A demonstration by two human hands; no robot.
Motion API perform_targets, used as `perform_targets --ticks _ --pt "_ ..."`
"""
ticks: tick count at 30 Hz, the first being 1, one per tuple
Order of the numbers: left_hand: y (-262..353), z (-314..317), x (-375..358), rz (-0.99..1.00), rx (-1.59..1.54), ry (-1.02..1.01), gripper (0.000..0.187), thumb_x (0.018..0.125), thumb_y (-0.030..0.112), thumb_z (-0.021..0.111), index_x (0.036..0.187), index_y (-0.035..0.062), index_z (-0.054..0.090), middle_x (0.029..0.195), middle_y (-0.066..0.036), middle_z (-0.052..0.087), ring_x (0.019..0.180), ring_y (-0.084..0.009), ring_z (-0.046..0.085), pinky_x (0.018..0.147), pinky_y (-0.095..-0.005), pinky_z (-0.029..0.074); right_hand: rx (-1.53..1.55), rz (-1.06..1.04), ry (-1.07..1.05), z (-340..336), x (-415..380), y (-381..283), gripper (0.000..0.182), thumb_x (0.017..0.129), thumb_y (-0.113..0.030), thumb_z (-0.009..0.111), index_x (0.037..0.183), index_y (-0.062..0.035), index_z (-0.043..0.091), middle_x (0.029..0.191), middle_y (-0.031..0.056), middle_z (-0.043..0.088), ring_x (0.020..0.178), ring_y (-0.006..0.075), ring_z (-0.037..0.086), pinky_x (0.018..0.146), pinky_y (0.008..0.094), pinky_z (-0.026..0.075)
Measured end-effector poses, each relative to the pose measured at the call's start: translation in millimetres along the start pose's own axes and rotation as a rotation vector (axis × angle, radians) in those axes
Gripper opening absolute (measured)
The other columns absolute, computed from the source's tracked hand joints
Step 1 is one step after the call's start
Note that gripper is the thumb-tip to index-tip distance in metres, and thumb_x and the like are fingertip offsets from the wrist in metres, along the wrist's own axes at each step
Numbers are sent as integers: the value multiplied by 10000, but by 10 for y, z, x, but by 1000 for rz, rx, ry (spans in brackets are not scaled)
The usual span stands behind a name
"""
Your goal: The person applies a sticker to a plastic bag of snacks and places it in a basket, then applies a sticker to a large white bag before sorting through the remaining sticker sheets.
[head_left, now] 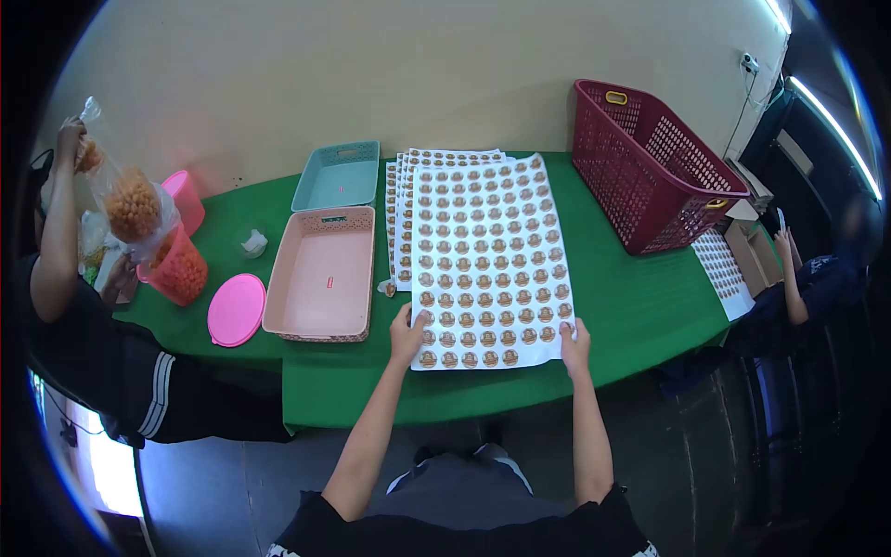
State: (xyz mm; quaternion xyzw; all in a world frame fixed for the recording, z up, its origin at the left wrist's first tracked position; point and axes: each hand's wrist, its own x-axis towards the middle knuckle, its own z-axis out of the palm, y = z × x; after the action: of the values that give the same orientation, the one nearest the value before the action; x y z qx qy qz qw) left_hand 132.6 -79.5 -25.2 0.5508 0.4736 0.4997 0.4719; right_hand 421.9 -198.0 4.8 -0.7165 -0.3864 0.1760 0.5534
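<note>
A large white sheet of round brown stickers (pixel 490 260) is held up over the green table, its far right corner curling. My left hand (pixel 406 336) pinches its near left edge, thumb on top. At the near right edge my right hand (pixel 575 347) grips it the same way. The bottom row of stickers stops short of the right side, leaving white backing there. Behind and left of it, more sticker sheets (pixel 392 223) lie in an overlapping stack, partly hidden by the held one. A small crumpled piece (pixel 386 289) lies beside the stack's near left corner.
Left are a pink basket (pixel 365 269), a teal basket (pixel 304 198) and a pink lid (pixel 237 310). A maroon crate (pixel 608 167) stands right. One person (pixel 58 269) tips a bag of round snacks (pixel 132 204) into a pink tub (pixel 176 278); another person (pixel 817 278) is far right.
</note>
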Motion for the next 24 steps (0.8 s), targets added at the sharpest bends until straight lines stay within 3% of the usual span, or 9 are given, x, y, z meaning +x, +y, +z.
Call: perform_targets --ticks 3,5,7,9,12,15,18,20,24 --pt "-181 -38 52 -178 169 68 246 805 158 560 976 -18 543 757 -96 604 679 -127 554 630 -290 442 -171 -45 -85 42 126 247 236 803 -159 518 928 40 528 834 166 605 801 302 583 736 362 433" --pt "-358 -48 10 -159 253 94 262 812 185 554 974 -20 531 794 -113 572 646 -141 532 587 -293 430 -209 57 -165 7 136 373 272 786 -190 545 959 18 516 909 171 568 865 326 547 761 385 419" --pt "-306 -34 -121 63 322 315 275 822 190 536 998 -19 510 883 -135 529 727 -198 519 651 -315 420 -456 -72 -83 -31 68 356 296 783 -200 549 1010 -17 497 1007 166 495 953 331 470 804 400 380" --pt "-67 -24 -408 85 511 310 280 823 183 529 1016 -16 494 933 -148 489 830 -255 483 749 -347 392 -509 -147 -104 -91 -41 259 324 774 -206 560 1050 -55 483 1050 154 433 1003 328 396 851 420 323" --pt "191 219 -846 153 533 132 243 784 148 557 976 5 519 966 -145 508 911 -295 473 817 -372 369 -652 -540 -266 -64 -283 248 340 750 -176 570 1057 -48 499 1082 140 453 1023 291 402 886 437 271" --pt "206 601 -1148 112 496 -54 244 769 121 562 986 13 531 1016 -146 513 987 -313 468 865 -363 360 -563 -572 -555 2 -439 232 350 760 -165 553 1081 -38 495 1123 128 450 1069 268 394 907 441 259" --pt "173 973 -1315 123 552 -112 336 784 162 546 1089 29 499 1138 -152 467 1132 -324 391 954 -410 293 -530 -627 -570 60 -448 264 380 768 -165 544 1122 -42 481 1158 118 437 1106 246 382 932 448 239" --pt "133 1144 -1379 95 849 -167 434 801 228 520 1191 58 435 1251 -132 384 1231 -317 277 1001 -488 193 -533 -647 -588 68 -438 306 399 771 -168 541 1142 -40 470 1172 123 427 1109 251 380 937 454 233" --pt "47 1253 -1440 111 917 -94 466 807 274 501 1224 89 406 1287 -95 345 1264 -298 219 1010 -518 135 -535 -701 -644 28 -406 319 410 761 -134 538 1166 -105 485 1205 132 402 1115 274 365 944 465 222"
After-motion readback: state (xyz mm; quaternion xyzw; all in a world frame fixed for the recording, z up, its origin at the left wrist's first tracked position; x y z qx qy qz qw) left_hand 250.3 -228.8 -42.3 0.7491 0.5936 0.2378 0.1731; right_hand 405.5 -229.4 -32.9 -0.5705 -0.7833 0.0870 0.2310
